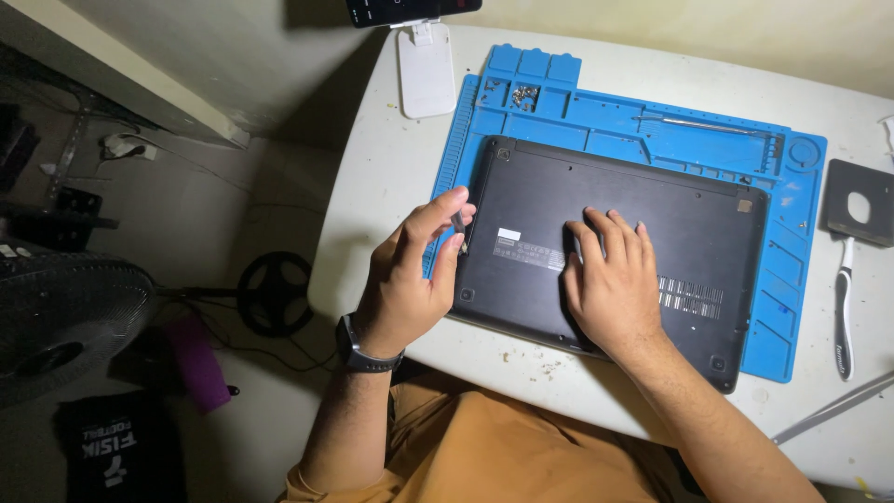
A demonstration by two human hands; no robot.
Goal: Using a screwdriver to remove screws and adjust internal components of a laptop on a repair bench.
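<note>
Hands at work: left hand (410, 270) pinches a small dark tool (458, 226) at the edge of an upturned rigid black laptop (615, 233); right hand (610, 279) presses flat, gripping nothing; likely fragile, best held by its edges.

This looks like a small home repair corner, not a professional workshop. A white table (391, 177) stands against a plain wall and carries a blue repair mat (792, 270) with small compartments, 1 of them holding loose screws (524, 94). A laptop (615, 233) lies bottom-up on the mat, under the hands. Left of the hands, down on the bare floor, there are a fan (65, 317) and loose cables (186, 172), as in a private room.
</note>
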